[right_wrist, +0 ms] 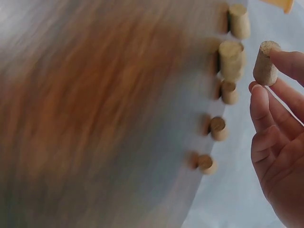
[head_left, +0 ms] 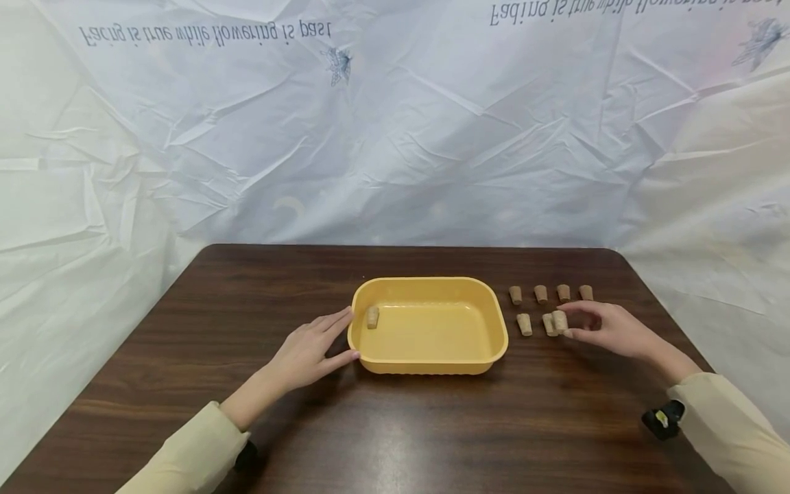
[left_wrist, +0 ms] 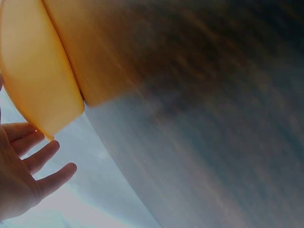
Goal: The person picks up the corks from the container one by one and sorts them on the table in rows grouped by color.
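Observation:
A yellow rectangular tub [head_left: 426, 368] sits mid-table with one cork stopper [head_left: 373, 317] inside near its left wall. My left hand [head_left: 308, 346] rests against the tub's left side, fingers spread and fairly straight; the left wrist view shows its fingertips at the yellow rim [left_wrist: 50, 137]. Right of the tub, my right hand [head_left: 607, 329] pinches a cork stopper [head_left: 559, 322] between thumb and fingers. In the right wrist view that pinched cork [right_wrist: 266, 64] is held above the tabletop. Behind it in the head view stands another cork [head_left: 548, 325], partly covered.
A light cork [head_left: 524, 324] stands close to the tub's right side. Behind is a row of darker corks [head_left: 540, 294], the rightmost one [head_left: 585, 293] just beyond my right hand. The dark wooden table [head_left: 395, 425] ends at a white hanging sheet [head_left: 395, 171].

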### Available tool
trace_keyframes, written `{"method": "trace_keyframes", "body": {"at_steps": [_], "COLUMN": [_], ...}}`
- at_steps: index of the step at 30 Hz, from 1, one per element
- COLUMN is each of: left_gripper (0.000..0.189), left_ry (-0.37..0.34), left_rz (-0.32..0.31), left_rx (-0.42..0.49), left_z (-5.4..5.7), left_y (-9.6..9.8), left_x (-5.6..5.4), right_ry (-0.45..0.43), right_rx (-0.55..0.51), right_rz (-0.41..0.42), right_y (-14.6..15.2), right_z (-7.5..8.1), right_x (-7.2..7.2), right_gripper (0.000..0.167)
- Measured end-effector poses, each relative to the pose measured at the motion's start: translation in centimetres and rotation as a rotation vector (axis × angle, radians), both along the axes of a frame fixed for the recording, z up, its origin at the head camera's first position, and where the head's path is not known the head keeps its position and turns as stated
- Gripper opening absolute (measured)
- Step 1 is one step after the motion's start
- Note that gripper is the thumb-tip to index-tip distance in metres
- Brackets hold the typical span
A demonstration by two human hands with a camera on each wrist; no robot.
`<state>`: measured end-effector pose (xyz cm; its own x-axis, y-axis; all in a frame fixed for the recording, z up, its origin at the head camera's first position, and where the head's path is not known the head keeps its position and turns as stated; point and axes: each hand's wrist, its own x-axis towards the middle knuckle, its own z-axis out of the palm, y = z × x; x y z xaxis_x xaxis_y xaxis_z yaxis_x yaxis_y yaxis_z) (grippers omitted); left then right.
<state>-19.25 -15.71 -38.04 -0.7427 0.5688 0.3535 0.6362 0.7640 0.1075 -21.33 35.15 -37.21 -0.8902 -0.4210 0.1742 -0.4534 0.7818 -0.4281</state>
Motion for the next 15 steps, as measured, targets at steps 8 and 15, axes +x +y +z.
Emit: {"method": "trace_keyframes", "body": {"at_steps": [8, 15], "left_gripper": [0.069, 0.068], "left_ry": [0.000, -0.001], "left_rz": [0.000, 0.002], "left_rx": [-0.005, -0.004], "left_z": [0.0, 0.0], "left_y": [0.1, 0.0], "left_x": [0.0, -0.1], "right_ry": [-0.047, -0.094], "right_rx": [0.032, 0.049], "right_rz": [-0.075, -0.070], "right_y": [2.1, 3.0], "right_z": [-0.8, -0.9], "right_x": [-0.2, -0.4], "right_gripper": [0.042, 0.044]}}
